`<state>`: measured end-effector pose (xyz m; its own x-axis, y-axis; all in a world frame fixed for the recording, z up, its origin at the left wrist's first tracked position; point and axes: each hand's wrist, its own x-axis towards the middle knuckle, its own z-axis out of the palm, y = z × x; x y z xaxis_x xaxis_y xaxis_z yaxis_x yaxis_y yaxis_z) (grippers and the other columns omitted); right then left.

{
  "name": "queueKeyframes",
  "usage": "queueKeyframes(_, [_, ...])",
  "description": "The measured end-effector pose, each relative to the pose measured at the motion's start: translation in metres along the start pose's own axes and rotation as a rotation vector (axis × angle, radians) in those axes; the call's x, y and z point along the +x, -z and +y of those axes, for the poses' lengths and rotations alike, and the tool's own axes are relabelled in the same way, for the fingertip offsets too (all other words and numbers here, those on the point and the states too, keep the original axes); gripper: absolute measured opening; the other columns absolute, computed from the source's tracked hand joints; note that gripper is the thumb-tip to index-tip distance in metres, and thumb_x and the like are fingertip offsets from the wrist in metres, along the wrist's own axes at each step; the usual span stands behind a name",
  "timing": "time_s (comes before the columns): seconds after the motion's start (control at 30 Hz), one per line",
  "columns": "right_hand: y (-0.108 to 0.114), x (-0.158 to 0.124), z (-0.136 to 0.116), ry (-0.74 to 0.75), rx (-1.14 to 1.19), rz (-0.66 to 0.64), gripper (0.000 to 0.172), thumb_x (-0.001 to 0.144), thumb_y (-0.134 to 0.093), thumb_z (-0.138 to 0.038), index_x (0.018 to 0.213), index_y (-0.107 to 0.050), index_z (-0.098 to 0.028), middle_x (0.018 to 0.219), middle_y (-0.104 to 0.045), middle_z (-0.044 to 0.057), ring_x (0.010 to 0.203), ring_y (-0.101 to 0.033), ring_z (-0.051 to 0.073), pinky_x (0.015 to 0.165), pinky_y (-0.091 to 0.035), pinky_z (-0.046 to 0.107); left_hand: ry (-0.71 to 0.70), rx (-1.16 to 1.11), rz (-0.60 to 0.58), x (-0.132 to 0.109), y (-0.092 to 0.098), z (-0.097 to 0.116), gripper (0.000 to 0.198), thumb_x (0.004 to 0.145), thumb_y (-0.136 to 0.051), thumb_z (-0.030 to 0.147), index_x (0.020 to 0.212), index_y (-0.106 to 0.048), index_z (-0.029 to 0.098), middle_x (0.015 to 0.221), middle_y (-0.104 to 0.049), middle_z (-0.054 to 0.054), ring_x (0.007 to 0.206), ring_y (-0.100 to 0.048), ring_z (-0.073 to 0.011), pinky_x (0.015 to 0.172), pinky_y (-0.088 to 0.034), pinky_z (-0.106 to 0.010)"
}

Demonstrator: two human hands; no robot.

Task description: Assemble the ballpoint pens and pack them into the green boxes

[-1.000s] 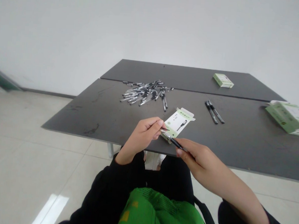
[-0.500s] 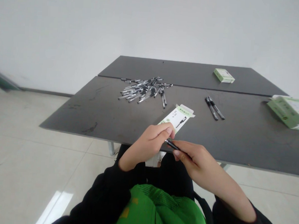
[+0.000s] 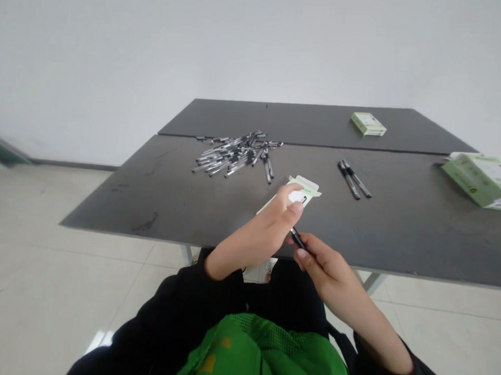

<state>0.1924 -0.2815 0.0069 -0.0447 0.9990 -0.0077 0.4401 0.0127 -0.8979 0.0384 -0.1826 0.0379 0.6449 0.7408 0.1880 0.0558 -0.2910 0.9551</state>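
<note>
My left hand (image 3: 274, 220) lies over a white and light-green pen box (image 3: 308, 185), its thumb and fingers closed about the flat carton. The carton's far end flap stands open, and much of its printed face is hidden under the hand. Close by on the right, over the table's front edge, my right hand (image 3: 320, 259) grips a black pen (image 3: 298, 238) between thumb and fingers. One end of that pen points up toward my left hand; its other end is hidden in my right hand.
Many clear-barrelled black pens (image 3: 235, 152) lie in a loose heap at left centre. Two pens (image 3: 355, 180) rest side by side to the right. One green-white box (image 3: 368, 124) sits at the back, and larger green-white cartons (image 3: 484, 182) stand at the right on the dark table (image 3: 190, 206).
My left hand has slid up and forward along the box, covering more of its face. The right hand still holds the pen, now more steeply angled. The view has shifted slightly.
</note>
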Motion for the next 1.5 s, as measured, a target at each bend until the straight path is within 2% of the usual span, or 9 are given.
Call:
queueKeyframes(0.17, [0.018,-0.005,0.022,0.038,0.195,0.235,0.028,0.101,-0.045,-0.035,0.127,-0.045,-0.024,0.073,-0.049,-0.004,0.057,-0.046,0.012,0.053,-0.038,0.026,-0.094,0.275,0.333,0.02,-0.01,-0.01,0.056,0.096,-0.048,0.048,0.145,-0.037,0.021,0.127,-0.054,-0.016,0.117,-0.053,-0.029,0.101,-0.042,-0.044])
queueKeyframes(0.37, [0.057,-0.003,0.026,0.223,0.167,0.473,0.023,0.097,-0.053,-0.028,0.12,-0.049,-0.026,0.077,-0.055,-0.001,0.072,-0.054,0.017,0.071,-0.046,0.033,0.167,0.945,0.214,0.053,-0.05,-0.045,0.098,0.069,-0.079,0.057,0.144,-0.039,0.008,0.129,-0.053,-0.026,0.117,-0.051,-0.0423,0.097,-0.041,-0.054])
queueKeyframes(0.5, [0.074,0.002,0.015,0.27,0.272,0.553,0.016,0.093,-0.058,-0.028,0.106,-0.049,-0.029,0.079,-0.057,-0.001,0.075,-0.057,0.018,0.073,-0.049,0.035,0.267,1.048,0.22,0.065,-0.049,-0.057,0.091,0.068,-0.078,0.051,0.138,-0.045,0.004,0.122,-0.058,-0.025,0.112,-0.054,-0.0401,0.093,-0.044,-0.051])
queueKeyframes(0.67, [0.083,0.018,-0.023,0.427,0.316,0.619,0.015,0.092,-0.058,-0.027,0.1,-0.047,-0.033,0.09,-0.067,0.001,0.088,-0.068,0.023,0.089,-0.053,0.048,0.074,0.894,0.21,0.043,-0.029,-0.045,0.047,0.07,-0.074,0.037,0.111,-0.059,0.017,0.112,-0.06,-0.013,0.104,-0.059,-0.0317,0.088,-0.047,-0.042])
queueKeyframes(0.83, [0.069,0.037,-0.064,0.675,0.387,0.605,0.022,0.094,-0.055,-0.014,0.105,-0.048,-0.031,0.094,-0.07,0.002,0.091,-0.071,0.02,0.095,-0.054,0.048,-0.106,0.651,0.433,0.008,-0.023,-0.039,0.066,0.067,-0.079,0.03,0.124,-0.046,0.022,0.114,-0.059,-0.009,0.106,-0.059,-0.029,0.091,-0.046,-0.041])
queueKeyframes(0.97, [0.045,0.041,-0.082,0.661,0.219,0.48,0.032,0.098,-0.05,-0.015,0.124,-0.041,-0.031,0.113,-0.065,0.004,0.099,-0.071,0.018,0.094,-0.058,0.043,-0.178,0.501,0.686,-0.009,-0.031,-0.051,0.078,0.064,-0.084,0.033,0.128,-0.042,0.022,0.116,-0.056,-0.011,0.108,-0.058,-0.0288,0.093,-0.047,-0.043])
queueKeyframes(1.13, [0.02,0.038,-0.092,0.674,0.016,0.432,0.065,0.097,-0.048,-0.014,0.15,-0.019,-0.038,0.164,-0.012,0.005,0.133,-0.052,0.024,0.089,-0.063,0.037,-0.184,0.305,0.867,-0.016,-0.044,-0.062,0.087,0.065,-0.085,0.034,0.137,-0.036,0.022,0.122,-0.054,-0.014,0.113,-0.058,-0.0299,0.09,-0.05,-0.042])
queueKeyframes(1.23, [0.013,0.042,-0.094,0.659,-0.024,0.347,0.074,0.097,-0.044,-0.009,0.154,-0.006,-0.037,0.158,-0.028,0.009,0.135,-0.051,0.023,0.094,-0.061,0.038,-0.179,0.26,0.88,-0.019,-0.046,-0.062,0.089,0.067,-0.084,0.037,0.139,-0.034,0.021,0.123,-0.054,-0.015,0.113,-0.058,-0.0297,0.089,-0.052,-0.041])
queueKeyframes(1.5, [0.011,0.054,-0.083,0.696,-0.503,0.278,0.036,0.095,-0.048,-0.013,0.128,-0.055,-0.024,0.135,-0.053,0.015,0.131,-0.051,0.031,0.105,-0.046,0.054,-0.166,0.247,0.877,-0.025,-0.041,-0.062,0.087,0.068,-0.082,0.035,0.138,-0.033,0.021,0.127,-0.05,-0.015,0.119,-0.056,-0.0298,0.096,-0.051,-0.042])
